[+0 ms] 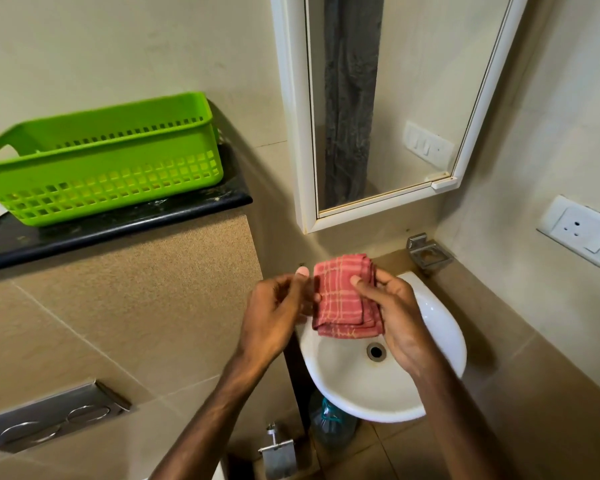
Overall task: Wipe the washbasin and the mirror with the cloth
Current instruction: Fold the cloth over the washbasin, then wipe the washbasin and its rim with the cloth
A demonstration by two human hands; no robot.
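A folded red checked cloth (343, 299) is held above the back of the small white washbasin (354, 386). My right hand (395, 317) grips the cloth from the right, thumb pressed on its front. At the cloth's left edge my left hand (278, 310) has curled fingers touching it, with the thumb raised. The basin's drain (376, 351) shows just below the cloth. Above, on the wall, hangs the white-framed mirror (395, 98), which reflects a grey curtain and a switch plate.
A green plastic basket (101, 161) stands on a black ledge (118, 226) at the left. A metal soap holder (428, 254) is fixed behind the basin. A wall socket (582, 233) is at the right. Below are a flush plate (49, 417), a paper holder (278, 452) and a water bottle (333, 424).
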